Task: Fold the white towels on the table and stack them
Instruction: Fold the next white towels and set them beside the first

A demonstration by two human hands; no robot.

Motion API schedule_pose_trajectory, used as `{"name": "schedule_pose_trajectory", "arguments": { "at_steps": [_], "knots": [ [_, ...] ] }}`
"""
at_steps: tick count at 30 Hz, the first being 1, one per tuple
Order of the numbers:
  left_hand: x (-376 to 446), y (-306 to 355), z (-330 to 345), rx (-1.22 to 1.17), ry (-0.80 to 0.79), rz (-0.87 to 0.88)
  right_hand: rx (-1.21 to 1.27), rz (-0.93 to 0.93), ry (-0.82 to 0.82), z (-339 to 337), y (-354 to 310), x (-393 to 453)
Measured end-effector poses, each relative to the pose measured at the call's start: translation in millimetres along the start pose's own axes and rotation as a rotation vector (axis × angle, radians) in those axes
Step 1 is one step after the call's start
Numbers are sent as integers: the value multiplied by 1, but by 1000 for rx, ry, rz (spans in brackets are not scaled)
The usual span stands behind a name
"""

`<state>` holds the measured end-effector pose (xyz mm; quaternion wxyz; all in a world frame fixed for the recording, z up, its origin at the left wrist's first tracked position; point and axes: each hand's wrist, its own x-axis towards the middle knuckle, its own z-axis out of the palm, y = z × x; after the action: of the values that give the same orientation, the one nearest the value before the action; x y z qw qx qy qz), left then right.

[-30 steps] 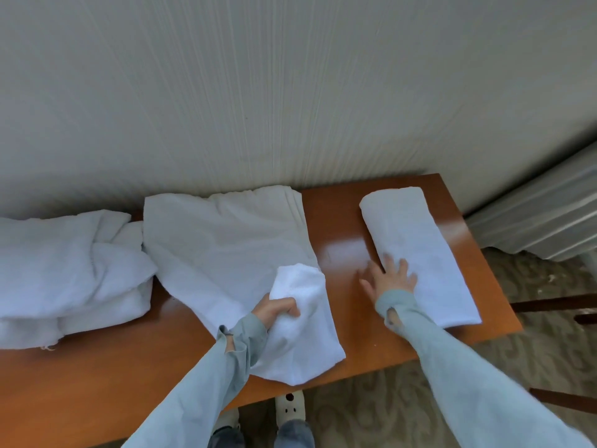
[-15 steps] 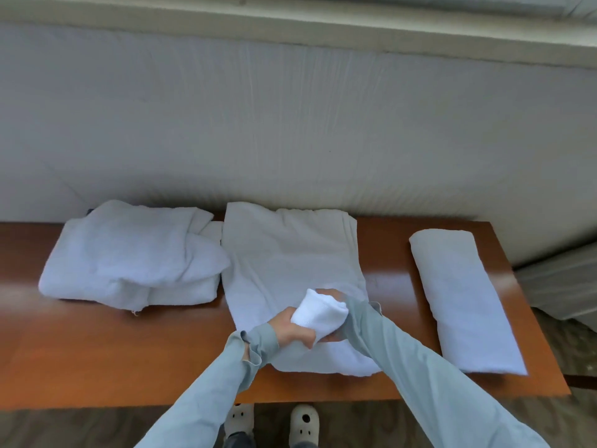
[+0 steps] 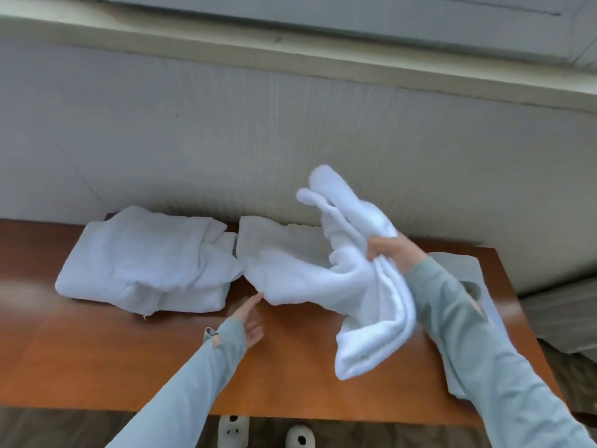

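— What can't you make out from where you stand?

— The folded white towel at the right end (image 3: 458,266) is mostly behind the right sleeve; only its far corner and a near strip show. The right hand (image 3: 392,252) is partly buried in cloth, but its grip is plainly closed around the bunched white terry towel (image 3: 352,279), held up above the worktop. One end sticks up against the wall, the other hangs down towards the near edge, and its left part still trails on the wood.

— And the other hand?

— The left hand (image 3: 252,321) is loose, fingers out, holding nothing, its fingertips just at the towel's left edge. Whether they touch, I can't tell.

— The rest?

— A rumpled heap of white towels (image 3: 145,266) lies far left on the glossy brown wooden worktop (image 3: 97,357), which stands against a pale ribbed wall (image 3: 226,140). Patterned carpet (image 3: 568,367) to the right; two pale slippers (image 3: 232,433) cut off by the bottom edge.
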<state>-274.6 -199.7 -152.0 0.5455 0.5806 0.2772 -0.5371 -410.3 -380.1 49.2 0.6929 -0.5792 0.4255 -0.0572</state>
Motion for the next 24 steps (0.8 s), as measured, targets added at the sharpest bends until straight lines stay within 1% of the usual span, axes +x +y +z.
{"name": "schedule_pose_trajectory", "arguments": {
  "at_steps": [2,3,5,6,7,9,12,14,15,17,19,21,23,24],
  "knots": [
    [-4,2,24,-172,-138,27,74,-56,-123,-2,-17,-11],
    [0,5,33,-291,-183,69,54,-81,-167,-7,-22,-12],
    [5,19,49,-466,-240,160,12,-90,-190,-18,-32,-14],
    [7,26,53,-476,-244,184,-7,-98,-167,-24,-37,-14],
    [10,31,59,-451,-245,212,-28,-114,-126,-37,-39,-11],
    [7,43,70,-380,-172,232,-58,-98,2,-65,-40,-9],
    [-4,62,91,-340,-141,219,-110,8,240,-109,-42,-1],
    [-10,75,103,-323,-161,228,-181,13,400,-131,-45,6],
    [-16,81,109,-333,-198,248,-209,-18,454,-140,-48,10],
    [-41,90,119,-425,-297,336,-250,-84,532,-155,-55,16],
    [-70,98,120,-549,-477,484,-257,-147,565,-170,-61,19],
    [-89,99,114,-614,-648,643,-219,-190,605,-185,-66,22],
    [-91,92,107,-599,-687,754,-263,-161,638,-198,-63,30],
    [-85,83,104,-597,-701,754,-328,-114,624,-201,-57,34]
  ]
}}
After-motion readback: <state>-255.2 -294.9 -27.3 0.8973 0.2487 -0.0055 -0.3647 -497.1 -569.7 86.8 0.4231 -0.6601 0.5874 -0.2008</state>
